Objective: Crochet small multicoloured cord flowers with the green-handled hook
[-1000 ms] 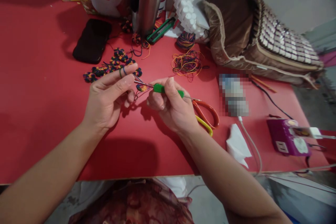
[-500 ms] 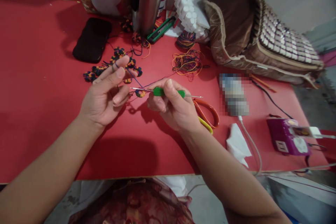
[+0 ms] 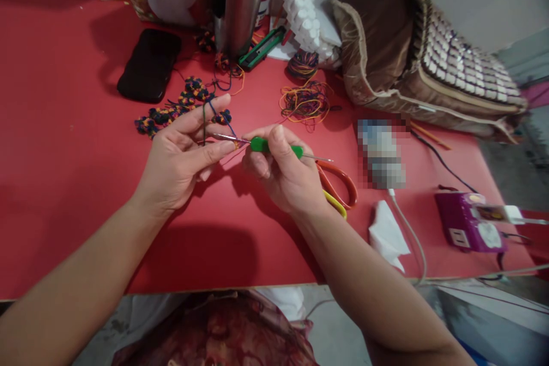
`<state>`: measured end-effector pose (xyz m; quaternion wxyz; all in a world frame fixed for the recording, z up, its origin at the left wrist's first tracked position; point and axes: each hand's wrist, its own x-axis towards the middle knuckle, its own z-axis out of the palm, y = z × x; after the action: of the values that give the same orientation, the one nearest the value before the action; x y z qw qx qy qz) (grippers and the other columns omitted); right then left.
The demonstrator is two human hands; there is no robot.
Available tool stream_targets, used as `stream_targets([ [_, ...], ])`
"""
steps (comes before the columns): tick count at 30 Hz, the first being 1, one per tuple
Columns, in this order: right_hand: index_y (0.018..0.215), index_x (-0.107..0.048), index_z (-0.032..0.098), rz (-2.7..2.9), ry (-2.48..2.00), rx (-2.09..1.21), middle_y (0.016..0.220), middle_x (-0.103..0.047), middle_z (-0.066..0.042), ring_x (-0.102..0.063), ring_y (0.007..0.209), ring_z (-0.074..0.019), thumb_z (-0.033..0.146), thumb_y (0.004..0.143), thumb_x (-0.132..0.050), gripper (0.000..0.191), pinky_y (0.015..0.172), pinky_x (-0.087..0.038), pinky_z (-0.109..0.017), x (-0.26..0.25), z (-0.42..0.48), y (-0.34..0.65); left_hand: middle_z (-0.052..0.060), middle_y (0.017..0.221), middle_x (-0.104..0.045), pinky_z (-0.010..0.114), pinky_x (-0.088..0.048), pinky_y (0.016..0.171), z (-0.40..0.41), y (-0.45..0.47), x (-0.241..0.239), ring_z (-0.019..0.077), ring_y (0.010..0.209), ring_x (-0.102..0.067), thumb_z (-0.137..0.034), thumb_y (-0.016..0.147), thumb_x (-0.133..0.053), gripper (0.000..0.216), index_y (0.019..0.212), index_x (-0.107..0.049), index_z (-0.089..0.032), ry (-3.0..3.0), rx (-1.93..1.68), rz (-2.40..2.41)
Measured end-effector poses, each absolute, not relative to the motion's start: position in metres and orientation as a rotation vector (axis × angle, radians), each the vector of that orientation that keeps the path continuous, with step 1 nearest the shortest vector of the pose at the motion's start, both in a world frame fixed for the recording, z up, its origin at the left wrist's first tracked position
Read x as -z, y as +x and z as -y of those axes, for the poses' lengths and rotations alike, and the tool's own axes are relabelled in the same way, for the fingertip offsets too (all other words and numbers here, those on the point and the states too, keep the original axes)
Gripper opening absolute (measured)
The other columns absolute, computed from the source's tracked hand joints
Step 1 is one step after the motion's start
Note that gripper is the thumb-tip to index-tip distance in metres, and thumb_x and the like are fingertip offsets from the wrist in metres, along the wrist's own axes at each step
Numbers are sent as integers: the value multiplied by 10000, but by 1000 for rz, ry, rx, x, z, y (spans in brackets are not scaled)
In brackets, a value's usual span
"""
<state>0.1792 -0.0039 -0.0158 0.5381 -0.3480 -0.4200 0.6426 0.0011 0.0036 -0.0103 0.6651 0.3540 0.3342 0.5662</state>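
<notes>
Right hand [image 3: 281, 168]: grip closed on the green-handled hook [image 3: 259, 144], thumb on top, shaft pointing left
Left hand [image 3: 182, 160]: thumb and finger seem to pinch the small stitched piece [image 3: 237, 144] beside the shaft; forefinger raised, dark thread [image 3: 203, 121] around it
Hook work: likely goes best with even thread tension, the pinch close to the stitch, the tip turned so it splits no strand; whether the shaft passes through a loop I cannot tell
Thread pile [image 3: 305, 104]: lies beyond the right hand; keep slack there
Stitched flowers [image 3: 195, 88]: just beyond the left fingers, limiting forward reach
Red-and-yellow-handled tool [image 3: 352, 187]: just beside the right hand, could catch a rightward sweep
Table [image 3: 193, 257]: bare red top toward the near edge, below both forearms, gives elbow room
</notes>
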Motion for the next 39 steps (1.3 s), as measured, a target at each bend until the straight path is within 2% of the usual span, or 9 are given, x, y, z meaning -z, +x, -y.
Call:
stream_targets([
  [3, 967, -831, 227, 1053, -860, -1497, 595, -550, 74, -458, 556, -96, 727, 990, -815, 500, 568, -401, -269, 18, 6, 180, -31, 816, -799, 240, -238, 398, -2, 3, 9, 73, 519, -498, -157, 716, -1085, 512, 1168, -945, -354, 785, -1249, -800],
  [10, 1044, -886, 284, 1024, -815, -1456, 689, -628, 39, -555, 650, -121, 564, 1067, -805, 292, 645, -451, -289, 21, 11, 181, -22, 792, -784, 283, -587, 647, 2, 7, 5, 150, 688, -679, -120, 720, -1062, 477, 1130, -937, -330, 755, -1282, -840],
  [13, 1028, -901, 297, 983, -764, -1508, 684, -635, 36, -549, 642, -121, 507, 1076, -812, 233, 641, -428, -294, 19, 12, 179, -18, 800, -813, 282, -618, 688, 2, 8, 6, 151, 705, -699, -118, 696, -1069, 489, 1119, -948, -331, 716, -1281, -834],
  [18, 991, -903, 300, 1021, -761, -1509, 657, -638, 33, -528, 609, -132, 552, 1052, -828, 270, 632, -432, -313, 16, 14, 177, -41, 739, -781, 241, -576, 629, 3, 8, 8, 110, 642, -648, -142, 681, -1098, 496, 1115, -953, -333, 695, -1286, -829],
  [23, 1020, -877, 289, 954, -858, -1402, 660, -593, 48, -501, 610, -135, 621, 1040, -810, 339, 636, -457, -313, 18, 13, 173, -45, 798, -777, 243, -666, 764, 8, 16, 5, 116, 754, -723, -89, 707, -1051, 442, 1068, -938, -316, 669, -1341, -835],
  [27, 1012, -868, 272, 926, -865, -1417, 670, -586, 57, -481, 599, -115, 623, 1037, -812, 356, 634, -462, -294, 19, 12, 170, -47, 779, -737, 237, -628, 660, 11, 18, 4, 120, 706, -668, -92, 707, -1034, 431, 1060, -936, -320, 697, -1374, -895],
  [33, 994, -875, 264, 932, -838, -1445, 690, -606, 56, -483, 603, -100, 584, 1039, -826, 327, 624, -443, -275, 21, 11, 171, -14, 854, -796, 233, -500, 526, 11, 13, 7, 111, 642, -614, -169, 813, -1031, 407, 1168, -935, -343, 817, -1350, -909],
  [36, 989, -872, 260, 935, -868, -1436, 683, -608, 57, -476, 601, -102, 610, 1025, -831, 354, 621, -445, -277, 22, 10, 172, -3, 873, -787, 264, -463, 497, 11, 11, 7, 115, 611, -581, -239, 858, -1022, 370, 1202, -935, -343, 835, -1337, -925],
  [39, 976, -871, 257, 952, -856, -1441, 680, -616, 57, -480, 595, -100, 606, 1023, -835, 353, 630, -457, -278, 22, 10, 172, -10, 855, -785, 279, -425, 486, 9, 10, 8, 114, 584, -546, -226, 841, -1029, 379, 1188, -940, -348, 857, -1347, -946],
])
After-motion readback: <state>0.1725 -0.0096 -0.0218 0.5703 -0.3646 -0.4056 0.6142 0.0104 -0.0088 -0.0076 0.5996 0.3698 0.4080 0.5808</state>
